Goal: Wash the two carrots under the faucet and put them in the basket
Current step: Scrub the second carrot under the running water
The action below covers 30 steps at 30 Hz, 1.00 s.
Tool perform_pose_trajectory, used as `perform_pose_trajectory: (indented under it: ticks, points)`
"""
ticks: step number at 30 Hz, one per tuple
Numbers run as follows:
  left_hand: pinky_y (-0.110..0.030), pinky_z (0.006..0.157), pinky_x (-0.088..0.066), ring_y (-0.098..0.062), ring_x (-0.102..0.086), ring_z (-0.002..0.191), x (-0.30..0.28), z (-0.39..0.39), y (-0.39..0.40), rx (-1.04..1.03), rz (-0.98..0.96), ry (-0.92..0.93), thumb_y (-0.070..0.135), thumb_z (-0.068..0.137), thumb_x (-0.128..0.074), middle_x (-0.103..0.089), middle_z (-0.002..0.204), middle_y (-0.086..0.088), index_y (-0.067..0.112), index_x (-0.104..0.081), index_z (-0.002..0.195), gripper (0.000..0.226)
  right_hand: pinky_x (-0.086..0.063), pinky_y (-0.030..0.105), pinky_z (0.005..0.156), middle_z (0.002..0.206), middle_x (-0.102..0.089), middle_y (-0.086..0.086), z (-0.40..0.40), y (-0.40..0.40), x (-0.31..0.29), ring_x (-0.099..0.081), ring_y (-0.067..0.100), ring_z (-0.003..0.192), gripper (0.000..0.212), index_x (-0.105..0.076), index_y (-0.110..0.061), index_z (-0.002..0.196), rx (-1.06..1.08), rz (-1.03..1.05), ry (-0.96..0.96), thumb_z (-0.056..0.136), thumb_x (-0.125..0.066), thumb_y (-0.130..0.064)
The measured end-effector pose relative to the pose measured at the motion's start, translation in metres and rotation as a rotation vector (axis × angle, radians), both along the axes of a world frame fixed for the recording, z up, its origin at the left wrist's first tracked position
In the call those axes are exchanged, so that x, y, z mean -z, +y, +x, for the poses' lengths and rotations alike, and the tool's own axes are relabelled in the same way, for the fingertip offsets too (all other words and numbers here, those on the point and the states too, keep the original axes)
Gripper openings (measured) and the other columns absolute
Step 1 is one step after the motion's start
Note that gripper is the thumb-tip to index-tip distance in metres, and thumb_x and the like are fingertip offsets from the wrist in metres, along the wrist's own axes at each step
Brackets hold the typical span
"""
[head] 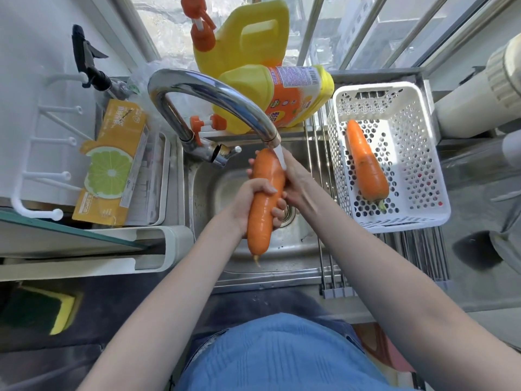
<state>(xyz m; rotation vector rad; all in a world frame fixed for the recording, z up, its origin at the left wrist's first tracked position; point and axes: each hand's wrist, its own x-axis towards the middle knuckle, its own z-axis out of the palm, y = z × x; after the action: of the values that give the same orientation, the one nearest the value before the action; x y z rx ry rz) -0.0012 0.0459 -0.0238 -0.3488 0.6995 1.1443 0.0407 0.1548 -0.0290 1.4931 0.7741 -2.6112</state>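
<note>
in the middle of the frame, the left hand (pixel 251 201) curls round a long, smooth orange carrot (pixel 263 204) over the shiny metal sink (pixel 214 190). the right hand (pixel 296 182) wraps its far side. water runs on it from the curved silver faucet (pixel 203 94). at the right, a second fat carrot (pixel 366 165) lies in the white plastic basket (pixel 423 170) full of round holes.

1. Two carrots: one carrot in the hands (pixel 265 198), one carrot in the basket (pixel 366 165).
2. One white basket (pixel 417 176).
3. One faucet (pixel 208 91).
4. Two yellow detergent jugs: upright jug (pixel 248 38), lying jug (pixel 282 94).
5. One sponge (pixel 42 309).
6. Two hands: left hand (pixel 251 201), right hand (pixel 296 179).
</note>
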Motion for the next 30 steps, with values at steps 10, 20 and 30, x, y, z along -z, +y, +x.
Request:
perform_pose_trajectory:
  ticks: [10,20,30]
  points:
    - [-0.023,0.04,-0.045,-0.017,-0.055,0.038,0.004,0.019,0.015,0.058,-0.434,0.768,0.004,0.074,-0.064,-0.059,0.062,-0.011,-0.002,-0.063,0.086,0.013,-0.051,0.04,0.093,0.116,-0.063,0.011,-0.019,-0.001,0.004,-0.063,0.029,0.105,0.067,-0.057,-0.006,0.123,-0.266,0.508,-0.376,0.081,-0.066,-0.058]
    - [-0.027,0.045,-0.048,-0.024,-0.062,0.043,0.015,0.023,0.006,0.044,-0.526,1.138,0.021,0.06,-0.059,-0.065,0.06,-0.01,0.005,-0.064,0.08,0.026,-0.04,0.026,0.091,0.124,-0.053,0.003,-0.03,-0.013,0.004,-0.051,0.023,0.119,0.051,-0.051,-0.016,0.118,-0.375,0.69,-0.407,0.078,-0.074,-0.038]
    - [-0.021,0.043,-0.042,-0.02,-0.05,0.04,0.007,0.02,-0.002,0.083,-0.305,0.635,0.007,0.052,-0.063,-0.053,0.06,-0.011,0.006,-0.054,0.069,0.019,-0.053,0.051,0.087,0.093,-0.069,0.017,-0.017,0.009,0.013,-0.065,0.031,0.088,0.035,-0.069,-0.014,0.071,-0.299,0.432,-0.132,0.04,-0.08,-0.026]
